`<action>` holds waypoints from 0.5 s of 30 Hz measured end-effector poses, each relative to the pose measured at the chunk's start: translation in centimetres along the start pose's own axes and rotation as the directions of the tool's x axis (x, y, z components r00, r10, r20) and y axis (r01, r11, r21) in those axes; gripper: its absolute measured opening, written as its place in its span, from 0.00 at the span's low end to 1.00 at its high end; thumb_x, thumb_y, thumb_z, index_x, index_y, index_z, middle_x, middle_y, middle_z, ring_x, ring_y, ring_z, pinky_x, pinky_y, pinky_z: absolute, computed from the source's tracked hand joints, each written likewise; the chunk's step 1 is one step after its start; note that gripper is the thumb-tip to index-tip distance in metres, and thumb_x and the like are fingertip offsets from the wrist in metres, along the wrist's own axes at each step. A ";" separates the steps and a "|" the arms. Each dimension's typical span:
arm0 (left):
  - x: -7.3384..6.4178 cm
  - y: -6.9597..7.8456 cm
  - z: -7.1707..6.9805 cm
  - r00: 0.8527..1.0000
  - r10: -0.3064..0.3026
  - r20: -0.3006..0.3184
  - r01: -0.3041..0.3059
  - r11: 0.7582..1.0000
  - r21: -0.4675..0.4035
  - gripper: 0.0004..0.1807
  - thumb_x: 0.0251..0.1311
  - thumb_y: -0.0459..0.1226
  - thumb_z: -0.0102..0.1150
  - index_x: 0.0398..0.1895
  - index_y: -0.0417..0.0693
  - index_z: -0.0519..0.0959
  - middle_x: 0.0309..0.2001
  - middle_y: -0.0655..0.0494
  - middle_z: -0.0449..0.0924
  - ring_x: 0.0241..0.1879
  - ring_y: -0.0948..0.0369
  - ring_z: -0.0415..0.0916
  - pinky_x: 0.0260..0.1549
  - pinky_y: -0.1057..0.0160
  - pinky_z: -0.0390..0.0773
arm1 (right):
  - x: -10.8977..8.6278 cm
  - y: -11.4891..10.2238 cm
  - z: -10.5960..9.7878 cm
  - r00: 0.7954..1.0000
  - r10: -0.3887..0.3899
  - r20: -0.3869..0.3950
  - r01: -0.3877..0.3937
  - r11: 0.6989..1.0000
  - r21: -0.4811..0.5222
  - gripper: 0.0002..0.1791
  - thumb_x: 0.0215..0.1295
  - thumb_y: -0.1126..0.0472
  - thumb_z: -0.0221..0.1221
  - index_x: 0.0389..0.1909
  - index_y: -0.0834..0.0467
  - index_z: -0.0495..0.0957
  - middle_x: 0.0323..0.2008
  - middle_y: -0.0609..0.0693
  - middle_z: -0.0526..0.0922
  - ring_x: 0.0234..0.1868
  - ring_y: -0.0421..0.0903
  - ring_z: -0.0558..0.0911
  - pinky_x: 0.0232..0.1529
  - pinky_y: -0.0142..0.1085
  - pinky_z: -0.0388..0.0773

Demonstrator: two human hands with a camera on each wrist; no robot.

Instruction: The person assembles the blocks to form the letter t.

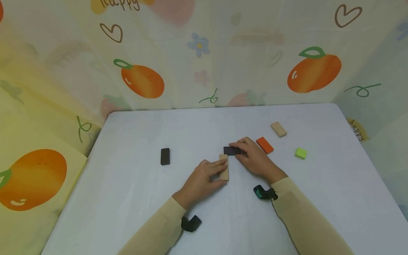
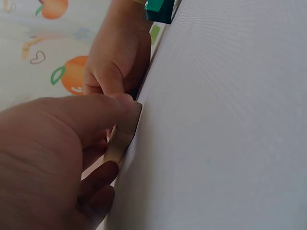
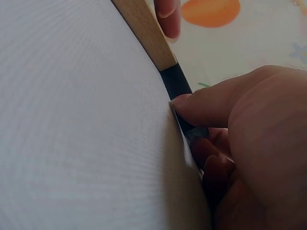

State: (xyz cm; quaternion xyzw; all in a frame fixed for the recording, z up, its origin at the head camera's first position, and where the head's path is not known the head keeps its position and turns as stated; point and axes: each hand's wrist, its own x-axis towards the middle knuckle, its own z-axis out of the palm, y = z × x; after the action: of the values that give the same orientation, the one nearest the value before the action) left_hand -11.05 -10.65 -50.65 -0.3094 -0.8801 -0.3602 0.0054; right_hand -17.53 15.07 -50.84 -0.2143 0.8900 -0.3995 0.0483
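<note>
Near the middle of the table, my left hand (image 1: 203, 180) holds a plain wooden block (image 1: 224, 173) between thumb and fingers; it lies lengthwise toward me. A black block (image 1: 232, 151) lies crosswise at its far end, and my right hand (image 1: 254, 157) pinches that one at its right part. In the right wrist view the end of the wooden block (image 3: 148, 36) meets the black block (image 3: 176, 80). The left wrist view shows the left thumb along the wooden block (image 2: 125, 132), with the right hand (image 2: 117, 57) just beyond; the black block is mostly hidden there.
An orange block (image 1: 265, 145) lies just right of the right hand. Farther back is another wooden block (image 1: 278, 129), and a small green block (image 1: 301, 153) sits to the right. A second black block (image 1: 165, 156) stands apart on the left of the white table (image 1: 127, 198).
</note>
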 end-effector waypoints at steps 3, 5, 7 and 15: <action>0.0 0.0 0.0 1.000 0.009 -0.012 -0.009 1.000 -0.026 0.31 0.66 0.42 0.80 0.70 0.44 0.83 0.73 0.60 0.77 0.48 0.59 0.75 0.46 0.63 0.79 | 0.0 0.0 0.0 1.000 0.004 0.002 -0.004 1.000 -0.006 0.25 0.78 0.67 0.65 0.73 0.55 0.80 0.58 0.54 0.77 0.62 0.54 0.78 0.68 0.56 0.75; 0.0 0.0 -0.1 0.999 0.019 -0.032 -0.021 0.998 -0.051 0.30 0.66 0.42 0.80 0.70 0.44 0.84 0.71 0.59 0.80 0.50 0.59 0.76 0.48 0.61 0.80 | 0.0 -0.1 0.0 1.000 0.008 0.003 -0.008 1.000 -0.010 0.25 0.78 0.67 0.65 0.73 0.56 0.80 0.59 0.55 0.77 0.61 0.54 0.78 0.67 0.56 0.75; 0.0 0.1 -0.2 0.997 0.031 -0.067 -0.037 0.996 -0.085 0.29 0.66 0.41 0.80 0.68 0.43 0.85 0.68 0.57 0.83 0.52 0.58 0.78 0.49 0.59 0.82 | 0.0 -0.2 -0.1 1.000 0.015 0.003 -0.015 1.000 -0.008 0.25 0.78 0.67 0.65 0.73 0.56 0.80 0.59 0.55 0.77 0.61 0.54 0.78 0.66 0.55 0.76; -0.2 0.0 -0.8 0.993 -0.004 -0.122 -0.035 0.947 -0.319 0.27 0.74 0.40 0.71 0.73 0.41 0.80 0.63 0.51 0.86 0.57 0.50 0.81 0.51 0.53 0.84 | 0.0 -0.1 0.0 0.999 0.039 0.004 -0.039 0.999 0.003 0.25 0.78 0.67 0.66 0.73 0.55 0.80 0.59 0.53 0.78 0.62 0.53 0.78 0.68 0.55 0.76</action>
State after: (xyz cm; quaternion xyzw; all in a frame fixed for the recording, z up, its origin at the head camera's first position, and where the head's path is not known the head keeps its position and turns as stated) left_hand -11.07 -11.29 -50.07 -0.2906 -0.8055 -0.5164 0.0110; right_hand -17.52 14.97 -50.74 -0.1977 0.8933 -0.3995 0.0581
